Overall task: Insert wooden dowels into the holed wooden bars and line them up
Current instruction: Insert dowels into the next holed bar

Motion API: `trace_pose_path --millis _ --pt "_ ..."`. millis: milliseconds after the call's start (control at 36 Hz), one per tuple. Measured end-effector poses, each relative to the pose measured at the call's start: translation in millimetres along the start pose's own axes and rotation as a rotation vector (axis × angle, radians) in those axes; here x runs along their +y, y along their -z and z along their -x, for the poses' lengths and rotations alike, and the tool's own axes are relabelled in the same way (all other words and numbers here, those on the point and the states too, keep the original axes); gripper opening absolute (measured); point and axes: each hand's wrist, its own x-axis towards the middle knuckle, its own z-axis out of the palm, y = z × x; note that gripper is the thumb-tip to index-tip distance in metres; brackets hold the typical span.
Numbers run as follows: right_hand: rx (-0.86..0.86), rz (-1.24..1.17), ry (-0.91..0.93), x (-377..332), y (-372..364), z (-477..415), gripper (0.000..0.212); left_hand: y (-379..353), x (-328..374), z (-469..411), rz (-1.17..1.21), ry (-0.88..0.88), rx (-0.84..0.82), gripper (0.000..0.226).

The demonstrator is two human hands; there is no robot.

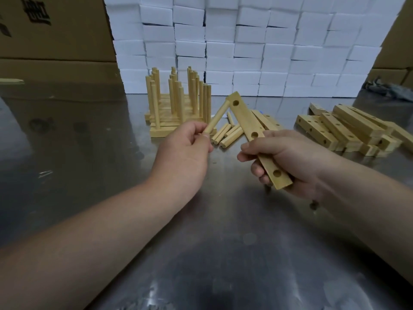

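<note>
**Desk:** What do the hands hold?

**Operator:** On my remote feed, the left hand (187, 142) pinches one dowel (215, 119) by its near end, with the thumb and fingertips (194, 129) closed tight around it. The right hand (288, 162) wraps curled fingers (252, 147) round the lower part of a three-holed bar (245, 118), which it holds tilted above the steel table (89, 153).

**Desk:** Is the dowel in yet?

**Operator:** I can't tell. Its far tip meets the bar's raised end just beside the top hole, and all three holes look dark to me.

**Desk:** And the rest of the stock?

**Operator:** Loose dowels (228, 135) lie on the table between the hands. Finished bars with upright dowels (178, 104) stand in rows behind the left hand, and a pile of empty bars (348, 130) sits to the right, before a wall of white boxes (245, 41)
</note>
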Motion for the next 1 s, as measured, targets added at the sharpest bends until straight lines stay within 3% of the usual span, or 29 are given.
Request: trace_pose_path --millis 139,278,528,695,1000 --pt "-0.004 0.061 0.041 -0.3 -0.6 1.4 0.008 1.8 0.1 0.6 -0.019 -0.024 -0.002 0.039" --pt "0.014 0.048 -0.003 -3.8 0.6 0.7 0.029 7.1 1.6 -2.2 -0.079 -0.049 0.006 0.023" --pt "-0.100 0.001 0.034 -1.8 1.9 1.0 0.018 16.3 2.3 -10.0 -0.223 -0.107 0.035 0.020" --pt "-0.095 0.018 0.124 -2.2 5.8 -2.8 0.023 20.9 2.8 -11.0 -0.362 -0.131 0.018 0.022" --pt "-0.112 -0.022 0.106 -1.6 9.2 -5.7 0.030 19.5 2.2 -8.4 -0.450 -0.261 0.035 0.013"
